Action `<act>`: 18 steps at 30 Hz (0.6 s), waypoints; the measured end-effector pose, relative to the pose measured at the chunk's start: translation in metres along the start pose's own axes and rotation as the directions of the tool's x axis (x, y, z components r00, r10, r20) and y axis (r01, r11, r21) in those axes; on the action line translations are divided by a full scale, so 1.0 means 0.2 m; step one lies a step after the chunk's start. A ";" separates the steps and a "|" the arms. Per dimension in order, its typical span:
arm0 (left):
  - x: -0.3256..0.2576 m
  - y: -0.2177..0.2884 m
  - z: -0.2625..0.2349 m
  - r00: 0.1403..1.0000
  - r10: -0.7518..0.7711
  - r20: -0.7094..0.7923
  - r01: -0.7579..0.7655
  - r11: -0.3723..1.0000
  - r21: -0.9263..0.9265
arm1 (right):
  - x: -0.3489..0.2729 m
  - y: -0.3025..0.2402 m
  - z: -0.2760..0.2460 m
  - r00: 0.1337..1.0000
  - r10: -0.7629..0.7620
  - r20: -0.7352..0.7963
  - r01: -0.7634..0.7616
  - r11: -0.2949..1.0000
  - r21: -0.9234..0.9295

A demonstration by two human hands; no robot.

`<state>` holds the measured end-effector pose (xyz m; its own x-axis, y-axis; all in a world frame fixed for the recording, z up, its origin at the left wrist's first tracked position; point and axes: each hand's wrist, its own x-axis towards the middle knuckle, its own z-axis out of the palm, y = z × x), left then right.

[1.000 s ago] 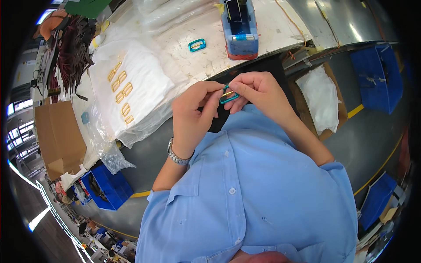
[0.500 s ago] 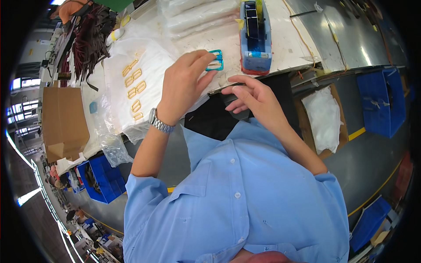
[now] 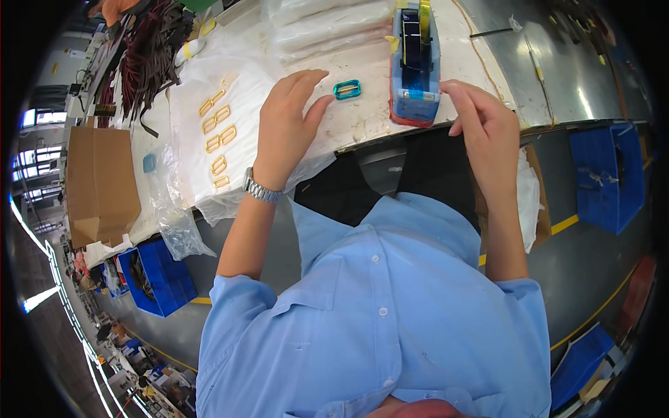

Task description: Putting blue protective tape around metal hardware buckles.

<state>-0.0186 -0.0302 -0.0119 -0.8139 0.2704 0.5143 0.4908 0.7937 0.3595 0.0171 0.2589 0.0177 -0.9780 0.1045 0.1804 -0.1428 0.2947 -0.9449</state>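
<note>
My left hand (image 3: 287, 125) rests flat on the white-covered table (image 3: 362, 122), fingers spread, holding nothing. A small teal rectangular ring (image 3: 346, 88) lies just right of its fingertips, apart from them. My right hand (image 3: 481, 122) hovers at the table's near edge beside a blue tape dispenser (image 3: 414, 59), fingers loosely curled and close to its front; I see nothing in it. Several gold rectangular rings (image 3: 217, 136) lie in a column on white plastic to the left of my left hand.
A cardboard box (image 3: 101, 184) sits at the far left. Blue bins stand on the floor at lower left (image 3: 150, 275) and at right (image 3: 606, 177). Dark straps (image 3: 150, 49) are piled at the table's back left. White bagged bundles (image 3: 327, 24) lie behind the ring.
My hands were together near my chest on a teal ring. The left went out to the table and the ring now lies there; the right hand has moved to the tape dispenser.
</note>
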 end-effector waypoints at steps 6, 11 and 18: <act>-0.14 0.13 -0.06 0.986 -0.161 0.042 0.166 0.963 -0.211 | 0.16 0.15 0.09 0.970 0.119 0.213 -0.140 0.987 0.085; -0.19 0.22 -0.03 0.977 -0.201 0.076 0.215 0.912 -0.351 | 0.12 0.06 0.08 0.977 0.141 0.163 -0.191 0.914 0.357; -0.22 0.28 -0.08 0.982 -0.182 0.053 0.188 0.902 -0.387 | -0.29 0.24 0.19 0.945 0.268 0.189 -0.323 0.862 0.391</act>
<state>0.0495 -0.0065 -0.0025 -0.9051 0.1501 0.3979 0.4100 0.5560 0.7230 0.0620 0.2299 -0.0488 -0.9909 -0.0018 -0.1348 0.1335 -0.1510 -0.9795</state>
